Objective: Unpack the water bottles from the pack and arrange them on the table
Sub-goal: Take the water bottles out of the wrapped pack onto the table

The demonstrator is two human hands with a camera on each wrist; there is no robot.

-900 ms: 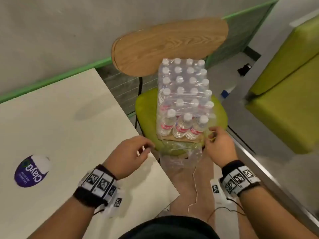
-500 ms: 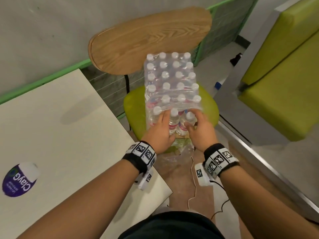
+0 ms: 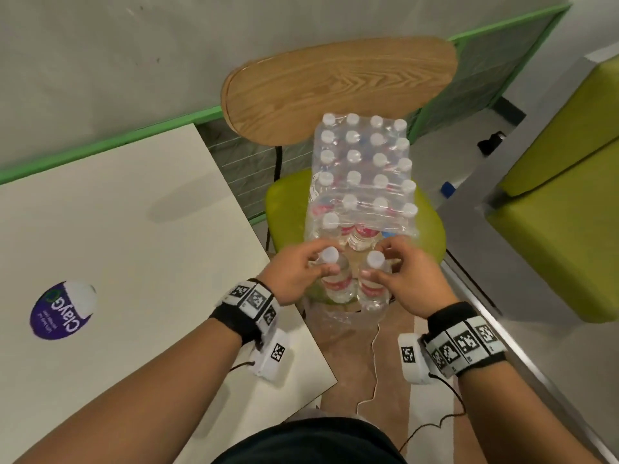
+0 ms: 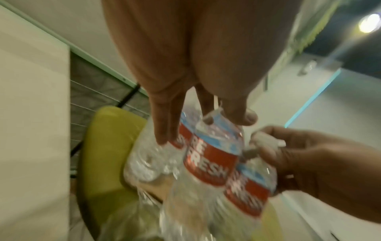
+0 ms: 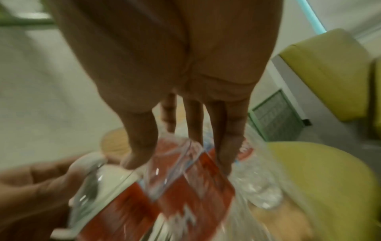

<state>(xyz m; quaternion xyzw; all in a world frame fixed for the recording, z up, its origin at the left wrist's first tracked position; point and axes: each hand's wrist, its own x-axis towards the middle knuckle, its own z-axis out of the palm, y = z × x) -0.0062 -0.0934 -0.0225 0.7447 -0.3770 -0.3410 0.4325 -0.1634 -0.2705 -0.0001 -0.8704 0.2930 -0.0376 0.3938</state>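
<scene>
Two bottles are now being lifted clear of the pack [image 3: 363, 175], where half a second ago both hands were only reaching into its torn near end. The left bottle [image 3: 335, 276] is being gripped around its shoulder by the left hand [image 3: 294, 272], and the right bottle [image 3: 373, 279] is being gripped the same way by the right hand [image 3: 408, 279]; fingers and thumbs are being curled around the necks just below the white caps. The two bottles are being held side by side, touching or nearly so, at 6 o'clock of the pack, above the front edge of the green chair seat [image 3: 284, 209]. The first pair is judged to be coming out, and a carry toward 9 o'clock, onto the table [image 3: 117, 229], is judged to be what comes next; no bottle is being seen on the table yet.

From the head view, the remaining capped rows under the wrap are being shown, with loose torn plastic [image 3: 341, 316] hanging at the near end. Only in the left wrist view are the red and blue labels [image 4: 210, 163] being made readable, though blurred, and the thumb is being shown pressed against the bottle. The right wrist view is being smeared by motion, and little beyond the grip is being added.
</scene>
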